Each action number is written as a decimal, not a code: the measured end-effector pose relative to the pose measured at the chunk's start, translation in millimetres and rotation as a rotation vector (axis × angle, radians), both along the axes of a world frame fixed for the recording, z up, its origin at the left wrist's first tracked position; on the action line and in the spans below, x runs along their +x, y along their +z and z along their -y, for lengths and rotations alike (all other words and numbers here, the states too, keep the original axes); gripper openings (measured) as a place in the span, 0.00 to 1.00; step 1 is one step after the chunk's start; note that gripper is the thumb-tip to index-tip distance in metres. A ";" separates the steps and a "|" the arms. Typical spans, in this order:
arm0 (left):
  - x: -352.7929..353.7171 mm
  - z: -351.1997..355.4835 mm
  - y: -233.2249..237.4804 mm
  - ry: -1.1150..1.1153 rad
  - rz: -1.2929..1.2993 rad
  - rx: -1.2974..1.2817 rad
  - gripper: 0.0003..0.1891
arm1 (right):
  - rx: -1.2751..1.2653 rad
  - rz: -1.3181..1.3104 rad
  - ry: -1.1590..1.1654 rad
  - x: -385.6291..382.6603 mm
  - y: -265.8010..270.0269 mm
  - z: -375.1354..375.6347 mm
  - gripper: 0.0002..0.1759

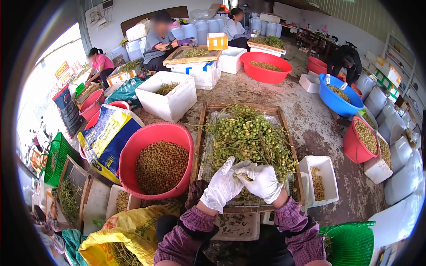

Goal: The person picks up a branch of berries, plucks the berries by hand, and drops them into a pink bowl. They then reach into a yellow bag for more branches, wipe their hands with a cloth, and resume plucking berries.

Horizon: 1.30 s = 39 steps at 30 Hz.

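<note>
Both my hands wear white gloves and meet above the near part of a wood-framed mesh screen [288, 133]. A heap of green stems with small round green fruits [248, 137] covers much of the screen. My left hand [224, 184] is closed, its fingertips touching the other hand's. My right hand [262, 181] is closed in a pinch, with a small bit of green stem [245, 178] showing at its fingers. What lies inside the left fingers is hidden. Below the screen, a white tray [237, 227] holds scattered leaf bits.
A red tub [186, 137] of round brown fruits stands left of the screen. To the right is a white foam box [330, 179] with pale fruits. A yellow sack [137, 221] and green basket [350, 244] flank my legs. Several people work farther back among tubs and boxes.
</note>
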State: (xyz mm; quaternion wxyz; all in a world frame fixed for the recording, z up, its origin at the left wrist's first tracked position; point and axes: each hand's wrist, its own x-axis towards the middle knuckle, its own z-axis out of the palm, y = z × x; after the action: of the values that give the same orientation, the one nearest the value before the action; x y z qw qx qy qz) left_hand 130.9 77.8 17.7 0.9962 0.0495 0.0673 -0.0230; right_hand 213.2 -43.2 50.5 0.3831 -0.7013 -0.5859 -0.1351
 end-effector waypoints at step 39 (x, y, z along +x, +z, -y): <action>-16.9 -18.8 36.1 -0.013 0.054 1.440 0.27 | 0.402 -1.507 0.035 51.4 2.7 25.0 0.12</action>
State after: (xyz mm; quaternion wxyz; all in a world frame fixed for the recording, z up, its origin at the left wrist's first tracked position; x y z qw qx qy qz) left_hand 114.0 96.6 53.8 0.7173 0.6952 0.0409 0.0224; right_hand 264.6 -68.2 53.3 0.7995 -0.5117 -0.1428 0.2803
